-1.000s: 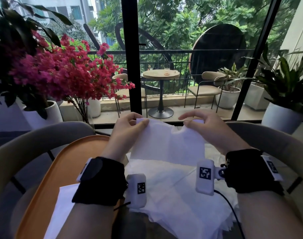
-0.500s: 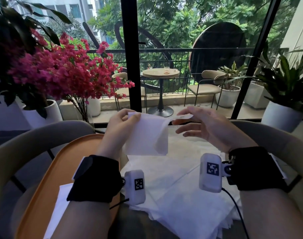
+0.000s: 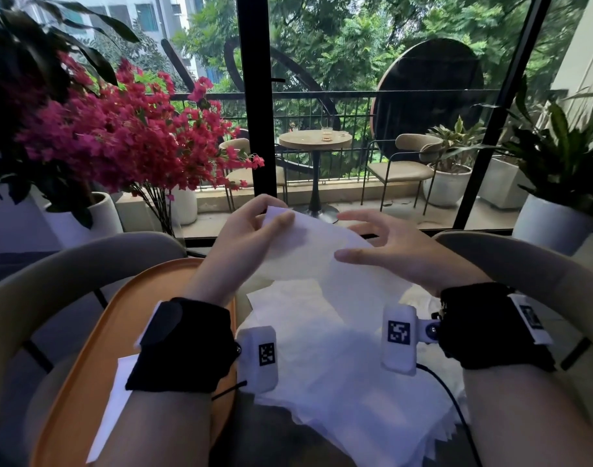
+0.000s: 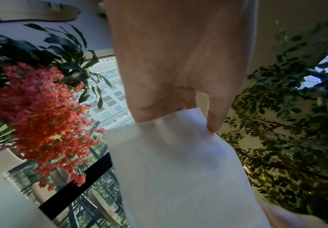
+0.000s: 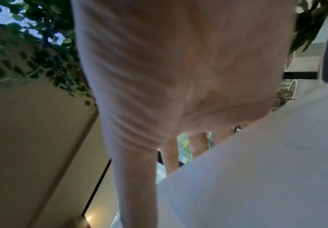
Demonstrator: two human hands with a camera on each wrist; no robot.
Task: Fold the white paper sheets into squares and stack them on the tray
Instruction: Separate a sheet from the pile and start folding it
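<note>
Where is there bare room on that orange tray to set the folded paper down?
The far end of the orange tray, between its rim and the left hand, shows bare. Nearer, a white sheet lies on it. Right of the tray, the pile of paper sheets crowds everything.

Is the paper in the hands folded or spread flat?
Folded, partly. The paper hangs doubled from the left hand, which pinches its top corner; the right hand is open beside it.

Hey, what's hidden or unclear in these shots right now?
- Head view: the tray is partly covered by the left forearm; the white piece on it is half hidden.
- Right wrist view: blurred; paper hides the fingertips of the right hand.
- Left wrist view: blur hides the paper's folds.
</note>
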